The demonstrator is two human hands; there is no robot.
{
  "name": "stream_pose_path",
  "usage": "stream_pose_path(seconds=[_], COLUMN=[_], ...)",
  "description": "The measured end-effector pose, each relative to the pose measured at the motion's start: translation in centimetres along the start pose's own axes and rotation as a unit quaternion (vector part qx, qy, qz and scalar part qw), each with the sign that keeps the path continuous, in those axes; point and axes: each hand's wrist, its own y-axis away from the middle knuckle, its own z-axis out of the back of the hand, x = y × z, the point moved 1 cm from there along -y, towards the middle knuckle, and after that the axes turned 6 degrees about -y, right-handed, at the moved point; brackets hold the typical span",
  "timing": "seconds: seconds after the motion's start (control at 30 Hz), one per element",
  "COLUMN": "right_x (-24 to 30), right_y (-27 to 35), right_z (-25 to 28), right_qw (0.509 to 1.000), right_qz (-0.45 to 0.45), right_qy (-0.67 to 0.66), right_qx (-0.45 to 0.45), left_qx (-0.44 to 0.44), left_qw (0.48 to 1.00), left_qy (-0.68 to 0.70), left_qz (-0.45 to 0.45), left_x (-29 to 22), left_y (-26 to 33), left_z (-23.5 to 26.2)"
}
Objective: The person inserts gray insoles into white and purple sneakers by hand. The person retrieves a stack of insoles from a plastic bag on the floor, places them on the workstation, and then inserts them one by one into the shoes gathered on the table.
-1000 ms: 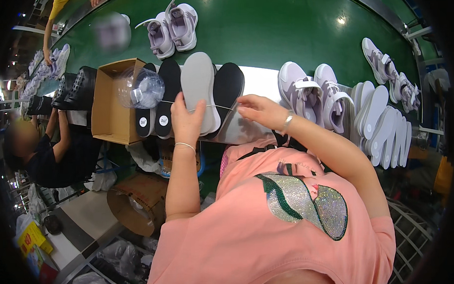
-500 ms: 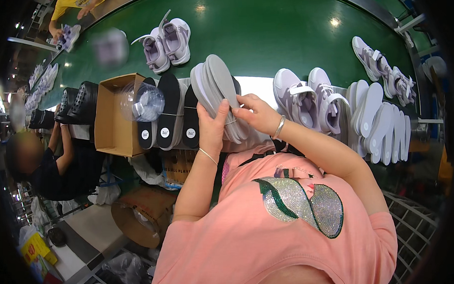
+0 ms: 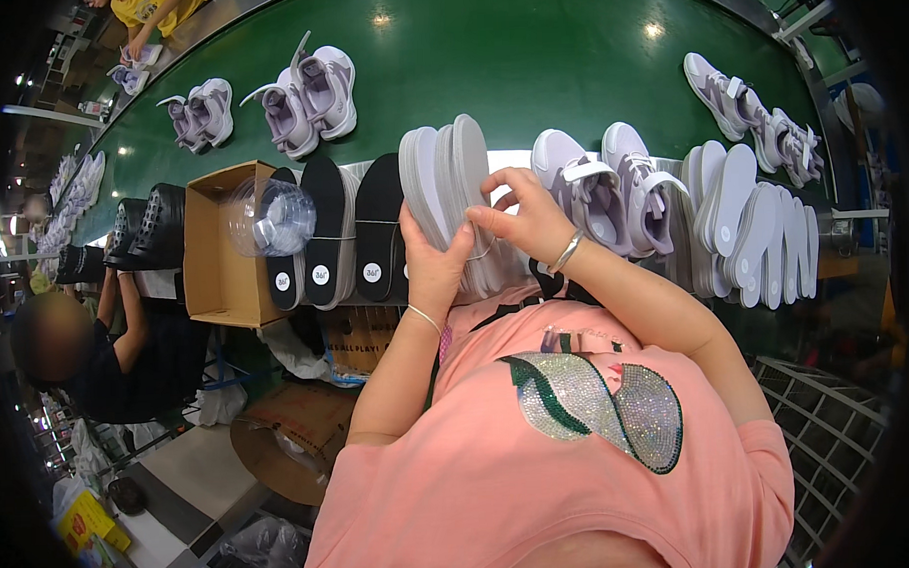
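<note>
My left hand (image 3: 436,257) is wrapped round the lower left of an upright bundle of grey insoles (image 3: 468,163), thumb across its front. A thin band (image 3: 483,252) runs round the bundle's lower part. At the bundle's right edge my right hand (image 3: 522,214) is closed in a pinch, thumb and forefinger meeting; whatever lies between them is too small to make out. Left of the bundle stand banded stacks of black-topped insoles (image 3: 324,218) with round white labels. Pale lilac sneakers (image 3: 581,191) stand just right of my right hand.
An open cardboard box (image 3: 208,258) with a clear plastic tub (image 3: 272,218) is at the left. More sneakers (image 3: 308,99) stand on the green belt (image 3: 486,53). Light insole stacks (image 3: 737,204) line the right. A co-worker in dark clothes (image 3: 142,360) handles black boots (image 3: 157,224).
The insole bundle has fanned wider and stands straighter. My right hand has tightened to a pinch at its edge. Sneakers on the belt have shifted left in view.
</note>
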Motion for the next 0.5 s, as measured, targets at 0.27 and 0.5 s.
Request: stream_pose_path(seconds=[0.27, 0.5], right_x=[-0.4, 3.4], right_y=[1.0, -0.2], right_z=[0.0, 1.9], right_qw=[0.994, 0.97], right_qz=[0.003, 0.161], right_qy=[-0.096, 0.069], right_qx=[-0.054, -0.169], left_qx=[0.012, 0.025], left_qw=[1.0, 0.997], left_qy=[-0.003, -0.074], left_qz=[0.024, -0.009], left_x=[0.7, 0.2], left_y=[1.2, 0.8], left_z=[-0.4, 0.4])
